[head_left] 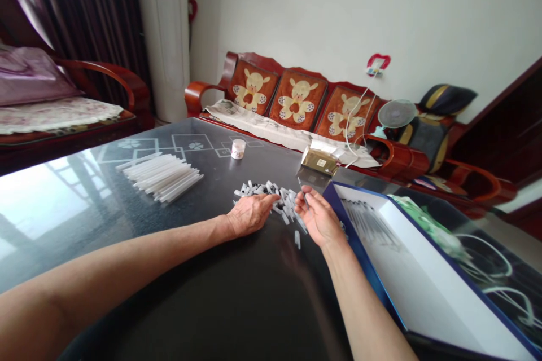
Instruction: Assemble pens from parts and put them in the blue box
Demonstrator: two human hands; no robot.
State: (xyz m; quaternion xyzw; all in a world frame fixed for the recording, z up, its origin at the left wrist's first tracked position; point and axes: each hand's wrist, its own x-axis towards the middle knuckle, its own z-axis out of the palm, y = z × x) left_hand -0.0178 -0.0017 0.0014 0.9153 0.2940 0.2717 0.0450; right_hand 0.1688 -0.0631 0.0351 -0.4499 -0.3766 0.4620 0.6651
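My left hand rests at the near side of a pile of small white pen caps, its fingers stretched out over them. The fingertips touch the pile; I see nothing held in them. Just right of the pile, my right hand is raised, pinching a thin dark stick that looks like a pen refill between thumb and fingers. One loose cap lies nearer to me. Slender pieces with dark tips, like more refills, lie in the far end of a blue box beside my right forearm.
A stack of white tubes lies on the left of the glossy black table. Behind the pile stand a small white tub and a gold carton. A green bag and white cord lie past the box.
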